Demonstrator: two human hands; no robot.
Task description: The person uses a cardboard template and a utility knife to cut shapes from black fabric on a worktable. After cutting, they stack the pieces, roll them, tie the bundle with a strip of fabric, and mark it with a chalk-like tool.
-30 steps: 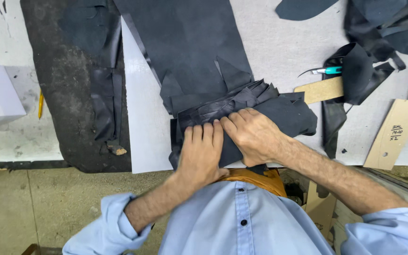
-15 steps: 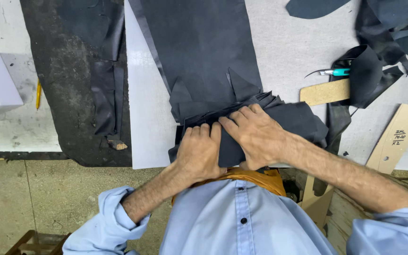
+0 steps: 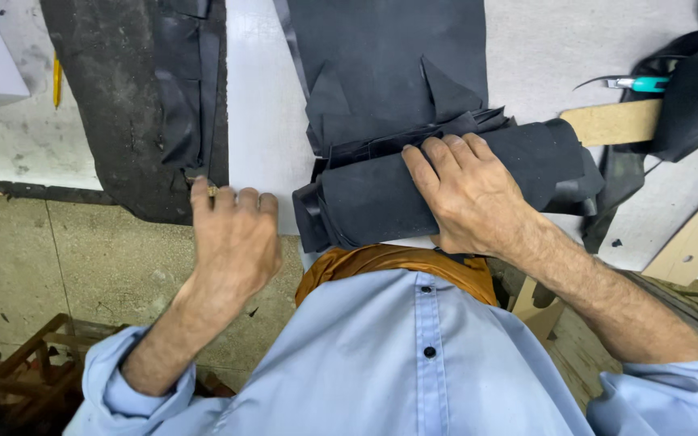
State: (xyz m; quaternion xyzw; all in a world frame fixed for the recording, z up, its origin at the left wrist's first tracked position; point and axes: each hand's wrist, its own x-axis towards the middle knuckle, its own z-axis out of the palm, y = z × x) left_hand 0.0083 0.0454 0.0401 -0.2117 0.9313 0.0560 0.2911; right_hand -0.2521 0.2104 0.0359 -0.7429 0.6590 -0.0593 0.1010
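A roll of black leather sheet (image 3: 381,198) lies across the near edge of the white worktable (image 3: 260,121), with the unrolled part of the sheet (image 3: 389,56) stretching away from me. My right hand (image 3: 466,190) lies palm down on the roll, fingers spread over its top, pressing it. My left hand (image 3: 232,234) is off the roll, to its left at the table's near edge, fingers together and slightly curled, holding nothing. Its fingertips are close to the table edge.
A dark worn mat with black leather strips (image 3: 179,89) lies at the left. A teal-handled hooked knife (image 3: 632,82), brown cardboard patterns (image 3: 616,121) and more black leather pieces (image 3: 696,89) sit at the right. A yellow pencil (image 3: 56,79) lies far left. Concrete floor shows below.
My left hand has left the roll and moved left to the table edge. The right hand stays on the roll, which now looks more tightly rolled. The view has moved closer.
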